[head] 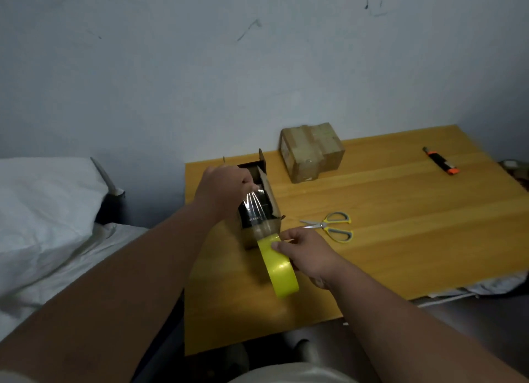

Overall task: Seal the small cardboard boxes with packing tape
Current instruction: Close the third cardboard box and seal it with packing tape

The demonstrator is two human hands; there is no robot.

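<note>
packing tape (253, 208) stretches clear between your two grips: left hand (221, 186) pinches its free end over the open cardboard box (259, 211), right hand (303, 249) curls round the yellow roll (279, 268) just beside it on the table (400, 225). close the upright flaps first, keep tension, lay it centred; scissors (333, 226) lie near.

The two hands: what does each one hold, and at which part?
The right hand grips the yellow tape roll at its side. The left hand pinches the free end of the clear tape strip above the open box.
</note>
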